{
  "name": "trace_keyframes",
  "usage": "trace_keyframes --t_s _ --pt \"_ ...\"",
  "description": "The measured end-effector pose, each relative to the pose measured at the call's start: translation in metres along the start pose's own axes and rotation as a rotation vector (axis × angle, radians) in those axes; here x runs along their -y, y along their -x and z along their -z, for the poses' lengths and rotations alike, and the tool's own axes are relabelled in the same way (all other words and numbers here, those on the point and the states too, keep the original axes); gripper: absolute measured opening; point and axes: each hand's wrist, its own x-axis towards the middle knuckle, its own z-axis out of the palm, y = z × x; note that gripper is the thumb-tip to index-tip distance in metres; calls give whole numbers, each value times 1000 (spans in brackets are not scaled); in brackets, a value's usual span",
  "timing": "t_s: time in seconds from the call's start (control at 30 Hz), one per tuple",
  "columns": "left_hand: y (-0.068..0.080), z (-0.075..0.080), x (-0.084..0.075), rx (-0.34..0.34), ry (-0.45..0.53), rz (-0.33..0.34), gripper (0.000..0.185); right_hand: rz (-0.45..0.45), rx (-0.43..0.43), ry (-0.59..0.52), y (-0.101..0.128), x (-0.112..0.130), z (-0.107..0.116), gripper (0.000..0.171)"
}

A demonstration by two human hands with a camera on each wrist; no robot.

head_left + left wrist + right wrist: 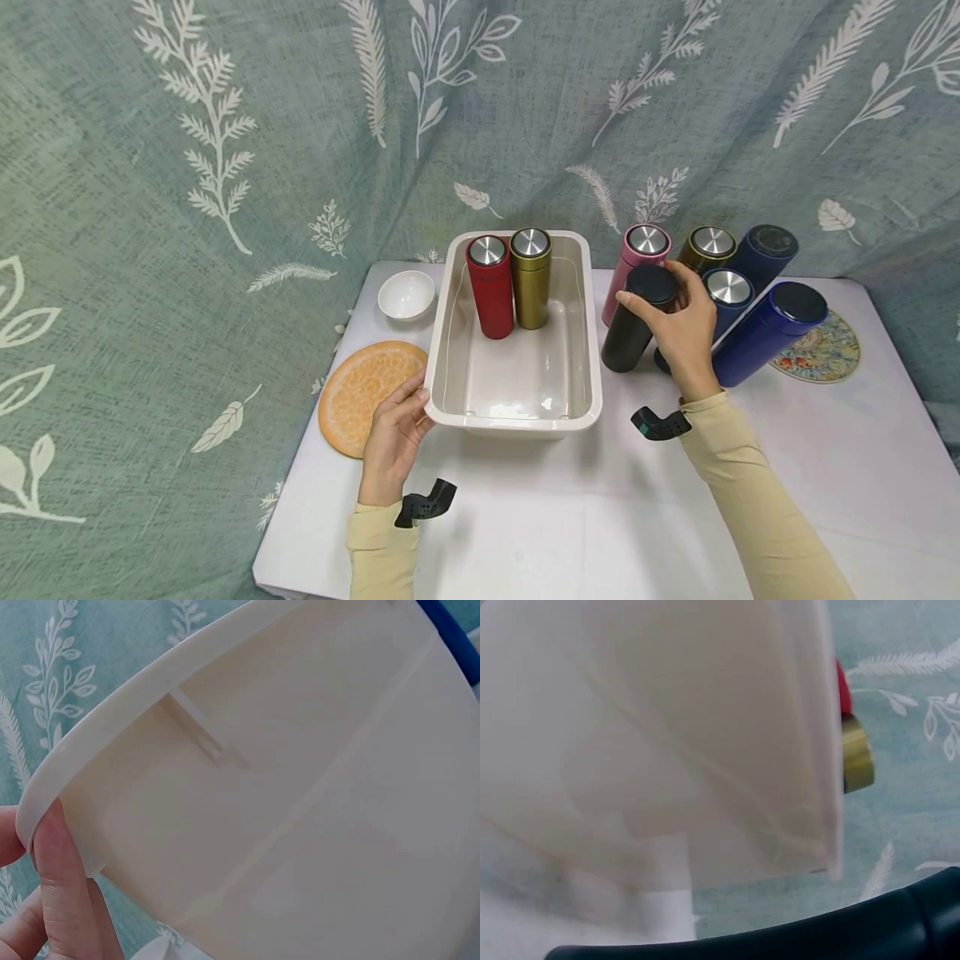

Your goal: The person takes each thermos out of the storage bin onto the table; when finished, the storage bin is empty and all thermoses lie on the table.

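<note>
Head view: 2 flasks stand in the tub, steadied at its rim by the left hand; the right hand grips the black flask, 5 more waiting outside.

1. Head view: was evenly and softly lit; colours read clearly, focus was sharp throughout.
2. Shadows: were faint and short beside the flasks and under the tub.
3. Glare: small highlights sat on the steel lids.
4. Distortion: wide-angle bending stretched the curtain at the edges.
5. Left wrist view: was bright, slightly soft, tub wall near overexposed.
6. Right wrist view: was blurred and washed out at close range.
</note>
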Motion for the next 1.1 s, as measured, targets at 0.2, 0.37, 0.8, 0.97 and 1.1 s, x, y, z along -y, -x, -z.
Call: trace_keyframes --t_s 0.2,0.37,0.8,0.97,1.1 --pt "0 1 -2 8 6 -5 34 12 25 19 -6 16 1 75" --pt "1 1 -1 11 3 -9 34 78 15 53 -10 30 -2 72" --pt "0 1 -1 21 -8 -15 38 171 191 225 -10 51 -26 66" --pt "0 2 -1 17 -7 -13 38 180 295 329 -10 55 -46 64" --pt "1 2 -1 21 -5 -5 37 176 354 324 -14 51 -62 66"
